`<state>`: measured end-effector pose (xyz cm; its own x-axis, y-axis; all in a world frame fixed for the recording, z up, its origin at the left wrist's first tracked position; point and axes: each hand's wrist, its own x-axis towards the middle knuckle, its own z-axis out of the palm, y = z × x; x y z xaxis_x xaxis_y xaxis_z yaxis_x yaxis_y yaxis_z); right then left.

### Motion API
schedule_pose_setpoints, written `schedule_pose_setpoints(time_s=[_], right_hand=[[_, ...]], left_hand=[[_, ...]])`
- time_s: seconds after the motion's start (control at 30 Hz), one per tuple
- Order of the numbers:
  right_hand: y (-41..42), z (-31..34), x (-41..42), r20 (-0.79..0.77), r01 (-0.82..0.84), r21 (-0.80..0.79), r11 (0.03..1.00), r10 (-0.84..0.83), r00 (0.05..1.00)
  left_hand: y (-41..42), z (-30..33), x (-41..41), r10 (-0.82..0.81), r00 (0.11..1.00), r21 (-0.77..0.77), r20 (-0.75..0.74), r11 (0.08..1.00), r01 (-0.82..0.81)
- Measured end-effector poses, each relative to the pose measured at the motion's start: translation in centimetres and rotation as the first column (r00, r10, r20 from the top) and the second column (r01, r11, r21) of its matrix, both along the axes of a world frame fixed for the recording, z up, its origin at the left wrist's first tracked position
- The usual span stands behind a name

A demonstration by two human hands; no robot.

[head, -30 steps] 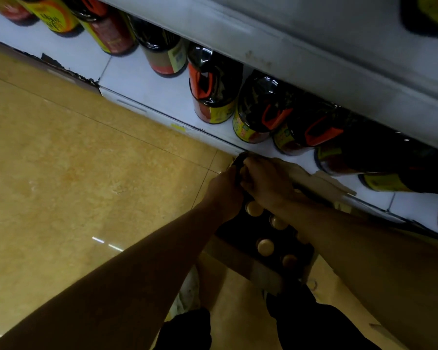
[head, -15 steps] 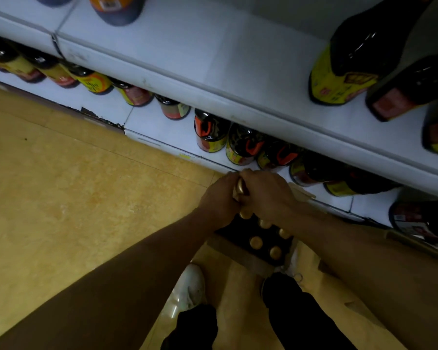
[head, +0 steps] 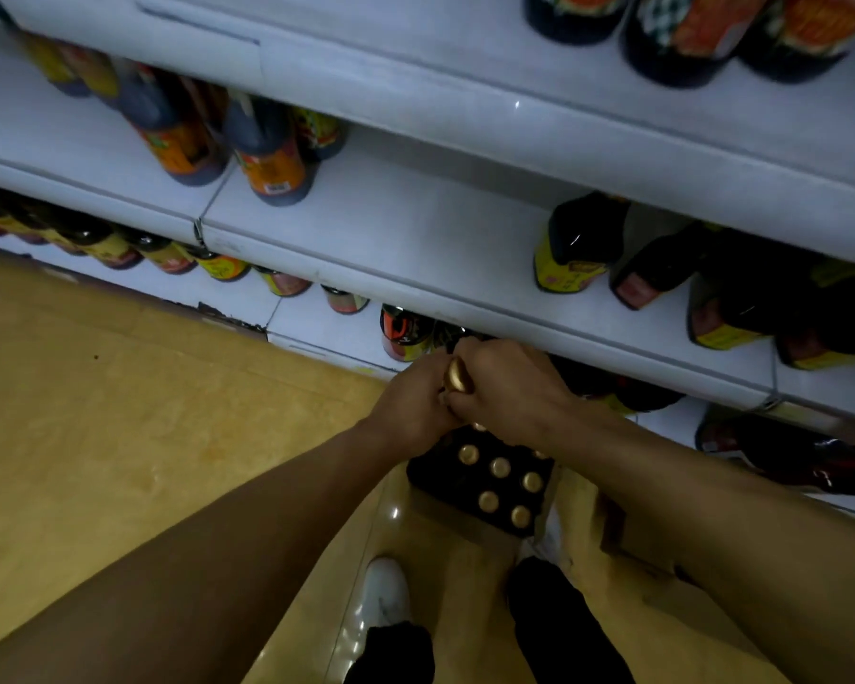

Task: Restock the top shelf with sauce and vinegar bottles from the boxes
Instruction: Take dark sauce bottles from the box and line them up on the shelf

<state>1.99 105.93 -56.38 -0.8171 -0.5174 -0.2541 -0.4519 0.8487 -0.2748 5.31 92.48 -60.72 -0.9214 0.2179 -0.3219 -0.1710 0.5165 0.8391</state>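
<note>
A cardboard box (head: 571,491) stands open on the floor between my feet, with several dark bottles with gold caps (head: 499,467) upright in it. My left hand (head: 410,404) and my right hand (head: 509,392) are together above the box, both gripping the neck of one gold-capped bottle (head: 457,375). Only its cap shows between my fingers; the body is hidden. White shelves (head: 415,224) rise in front of me, with a wide bare stretch on the middle one.
Dark sauce bottles with orange labels (head: 272,160) stand at the left of the middle shelf, yellow-labelled ones (head: 576,244) at its right. More bottles line the bottom shelf (head: 218,264) and the higher shelf (head: 682,37). Tan floor (head: 119,412) spreads to the left.
Both hands have risen from the box with one gold-capped bottle held between them. My view has tilted up, so the higher shelves now show.
</note>
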Motion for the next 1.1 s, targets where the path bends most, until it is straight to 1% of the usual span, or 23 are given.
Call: schedule_pose_setpoints(time_s=[0.13,0.23,0.5,0.63,0.8,1.0,1.1], right_hand=[[-0.3,4.3,0.2,-0.034,0.016,0.002,1.0,-0.016,0.999],[-0.6,8.0,0.4,-0.065,0.045,0.006,0.999,-0.045,0.997],[-1.1,19.3,0.4,-0.21,0.054,-0.043,0.998,-0.062,0.976],[-1.2,25.3,-0.1,-0.288,0.051,-0.102,0.993,-0.079,0.954],[-1.3,32.2,-1.1,-0.376,0.081,-0.181,0.98,-0.145,0.915],[-0.3,39.9,-1.6,-0.403,0.122,-0.266,0.956,-0.226,0.887],[0.3,43.1,-1.7,-0.395,0.14,-0.306,0.942,-0.26,0.881]], left_hand=[[-0.2,3.7,0.0,-0.012,1.0,0.042,-0.014,0.999,0.013],[-0.5,6.9,0.0,-0.022,1.0,0.044,-0.012,0.999,0.022],[-1.7,17.0,-0.7,-0.043,0.987,0.084,-0.154,0.995,0.056],[-2.4,23.1,-2.0,-0.068,0.967,0.061,-0.244,0.995,0.085],[-2.6,30.2,-3.7,-0.082,0.943,0.089,-0.322,0.989,0.116],[-2.0,37.3,-5.3,-0.095,0.911,0.094,-0.401,0.985,0.144],[-1.4,40.5,-5.8,-0.112,0.898,0.12,-0.426,0.976,0.179]])
